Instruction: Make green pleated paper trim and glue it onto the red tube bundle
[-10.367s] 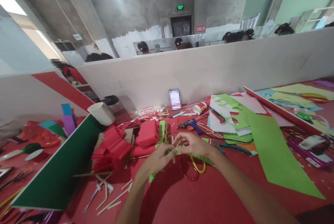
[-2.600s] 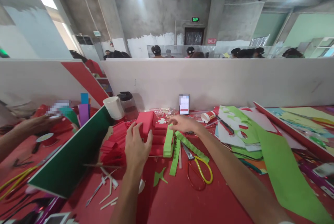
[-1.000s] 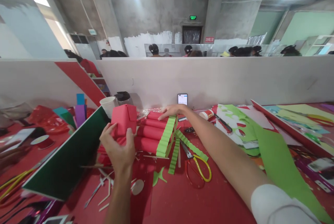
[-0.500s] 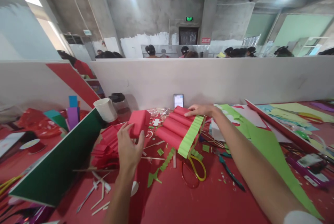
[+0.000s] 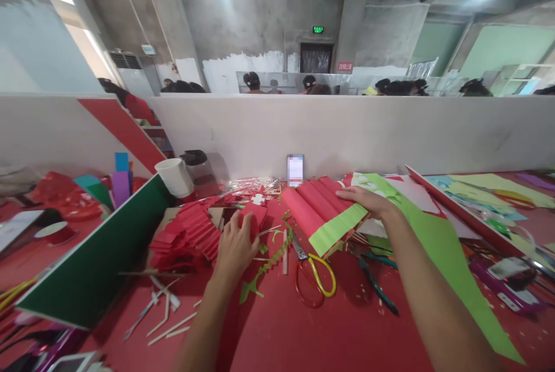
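Note:
My left hand (image 5: 237,245) is low over the table with its fingers curled round the near side of a small red paper box (image 5: 256,210); the fingers partly hide the box. My right hand (image 5: 366,199) grips the far right edge of a red paper piece (image 5: 310,201) folded into rounded ridges, its thumb out of sight. Along that piece's near right side runs a light green paper strip (image 5: 339,230). Scissors (image 5: 314,273) with one red and one yellow handle lie just below it. Left of my left hand is a heap of pleated red paper (image 5: 191,236).
Pliers (image 5: 378,286) lie right of the scissors, beside a long green sheet (image 5: 451,268). A dark green board (image 5: 99,256) stands at left, near a white cup (image 5: 174,178). A phone (image 5: 295,169) leans on the white partition (image 5: 347,129). Thin sticks (image 5: 173,328) lie front left.
My left hand has carried the red box down and to the right. My right hand has shifted the ridged red piece rightward, uncovering the scissors' blades.

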Demonstrator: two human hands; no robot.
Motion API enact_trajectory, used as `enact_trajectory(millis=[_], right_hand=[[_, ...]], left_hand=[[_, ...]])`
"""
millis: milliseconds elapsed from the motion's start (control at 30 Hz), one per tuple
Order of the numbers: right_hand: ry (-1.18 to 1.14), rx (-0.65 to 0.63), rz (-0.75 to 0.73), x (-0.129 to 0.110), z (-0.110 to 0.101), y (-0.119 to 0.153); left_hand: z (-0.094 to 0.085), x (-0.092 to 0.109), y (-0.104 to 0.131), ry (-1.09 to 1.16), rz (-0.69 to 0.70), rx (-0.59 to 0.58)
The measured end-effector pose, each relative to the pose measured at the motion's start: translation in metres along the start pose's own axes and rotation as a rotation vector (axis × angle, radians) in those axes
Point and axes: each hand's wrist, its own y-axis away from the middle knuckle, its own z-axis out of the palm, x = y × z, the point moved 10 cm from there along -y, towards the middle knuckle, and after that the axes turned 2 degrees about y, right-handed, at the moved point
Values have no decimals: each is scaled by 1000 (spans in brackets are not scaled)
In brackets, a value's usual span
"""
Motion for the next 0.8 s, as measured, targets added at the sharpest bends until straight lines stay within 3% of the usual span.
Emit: enact_trajectory(millis=[100, 200, 267, 433, 633, 800], right_hand=[[-125, -43, -10, 9, 6, -1], [-216, -28, -4, 18, 3, 0], [-270, -14, 12, 24, -1, 2], [-367, 41, 1, 35, -10, 8], [-477, -5, -11, 45, -9, 13], [-480, -8, -24, 48, -15, 22]], left_hand=[[-6, 5, 2, -40, -2, 19], [-20, 23, -4, 13, 70, 54], [-20, 41, -14, 114, 140, -16], [17, 78, -45, 205, 176, -319], [51, 96, -71, 248, 150, -334], [54, 80, -83, 362, 83, -278]])
